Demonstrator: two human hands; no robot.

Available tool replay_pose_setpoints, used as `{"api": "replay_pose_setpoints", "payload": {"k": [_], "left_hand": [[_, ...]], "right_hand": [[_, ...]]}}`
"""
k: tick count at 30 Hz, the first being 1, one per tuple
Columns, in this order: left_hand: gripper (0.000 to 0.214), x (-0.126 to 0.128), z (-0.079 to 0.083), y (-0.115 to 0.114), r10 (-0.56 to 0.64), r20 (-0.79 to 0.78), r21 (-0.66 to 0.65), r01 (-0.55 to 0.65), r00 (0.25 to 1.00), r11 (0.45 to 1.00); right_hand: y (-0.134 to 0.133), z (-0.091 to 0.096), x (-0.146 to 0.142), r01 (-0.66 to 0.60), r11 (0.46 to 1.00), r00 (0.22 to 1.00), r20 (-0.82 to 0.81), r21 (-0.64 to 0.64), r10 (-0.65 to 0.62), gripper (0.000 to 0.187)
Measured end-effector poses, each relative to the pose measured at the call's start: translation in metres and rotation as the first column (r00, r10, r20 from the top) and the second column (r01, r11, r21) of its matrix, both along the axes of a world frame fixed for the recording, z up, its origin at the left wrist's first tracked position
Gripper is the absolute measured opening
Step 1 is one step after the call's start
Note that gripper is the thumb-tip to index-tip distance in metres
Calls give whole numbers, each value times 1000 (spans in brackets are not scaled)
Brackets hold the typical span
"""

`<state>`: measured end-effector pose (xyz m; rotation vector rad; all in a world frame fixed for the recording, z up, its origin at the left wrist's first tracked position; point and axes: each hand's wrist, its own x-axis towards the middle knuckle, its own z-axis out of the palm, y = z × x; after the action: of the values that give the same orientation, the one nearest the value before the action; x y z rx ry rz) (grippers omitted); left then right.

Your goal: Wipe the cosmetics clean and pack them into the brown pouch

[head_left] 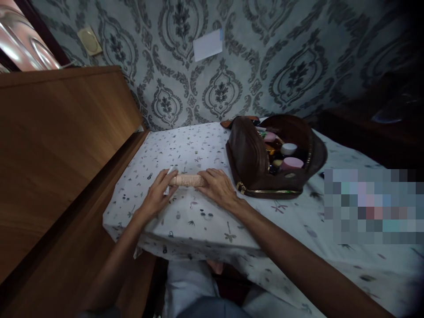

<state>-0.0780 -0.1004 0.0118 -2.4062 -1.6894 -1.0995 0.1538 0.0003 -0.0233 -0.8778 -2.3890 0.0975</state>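
A beige, patterned cosmetic tube (pixel 187 180) lies level between my two hands, just over the cloth. My left hand (pixel 158 192) is closed around its left end, with a bit of white tissue (pixel 167 187) showing between the fingers. At the other end, my right hand (pixel 217 187) grips the tube with the thumb below and the fingers on top. To the right of my right hand stands a brown toiletry bag (pixel 250 154), unzipped, with several jars and bottles inside, among them a pink-lidded jar (pixel 292 164) and a white lid (pixel 288 149).
A white printed cloth (pixel 185 148) covers the table. Wooden furniture (pixel 66 110) rises along the left side, and a patterned wall (pixel 232 57) stands behind. A blurred-out patch (pixel 374 207) hides something at the right. Dark furniture (pixel 357 119) is at the back right.
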Motion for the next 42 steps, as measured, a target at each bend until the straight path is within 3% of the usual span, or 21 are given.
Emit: {"api": "replay_pose_setpoints", "payload": {"k": [3, 7, 12, 16, 20, 22, 24, 28, 34, 39, 42], "left_hand": [[44, 1, 7, -3, 21, 161, -156, 4, 987, 988], [33, 5, 12, -5, 156, 258, -347, -59, 953, 936], [50, 7, 3, 1, 274, 353, -342, -149, 895, 928], [57, 4, -1, 4, 383, 332, -366, -256, 862, 895], [40, 1, 11, -2, 187, 384, -361, -40, 904, 932], [56, 0, 18, -6, 108, 382, -358, 39, 918, 933], [62, 0, 19, -8, 136, 344, -373, 3, 929, 928], [38, 1, 13, -7, 285, 263, -376, -174, 922, 910], [39, 3, 19, -6, 121, 407, -342, 28, 906, 939], [33, 9, 22, -5, 222, 390, -363, -72, 894, 929], [32, 15, 27, -5, 230, 366, -332, -104, 902, 937]], "right_hand": [[1, 0, 0, 7, 1000, 1000, -5, -4, -7, 24], [1, -1, 0, -18, 999, 1000, -16, 27, 19, 23], [0, -2, 0, -44, 998, 999, -15, 52, 45, 22], [-1, -1, 0, -33, 998, 999, -2, 52, 33, 21], [0, 0, 0, -8, 1000, 1000, 2, 30, 8, 22], [0, -1, 0, 6, 1000, 1000, -4, 25, -6, 23], [0, -1, 0, 5, 999, 1000, -5, 33, -5, 23], [0, -1, 0, -3, 1000, 1000, 2, 30, 3, 24], [1, 0, -1, -6, 999, 998, -58, -39, 3, 30], [-6, 5, 0, -35, 995, 997, -69, -96, 28, 30], [-10, 10, 2, -119, 953, 981, -179, -277, 70, 33]]}}
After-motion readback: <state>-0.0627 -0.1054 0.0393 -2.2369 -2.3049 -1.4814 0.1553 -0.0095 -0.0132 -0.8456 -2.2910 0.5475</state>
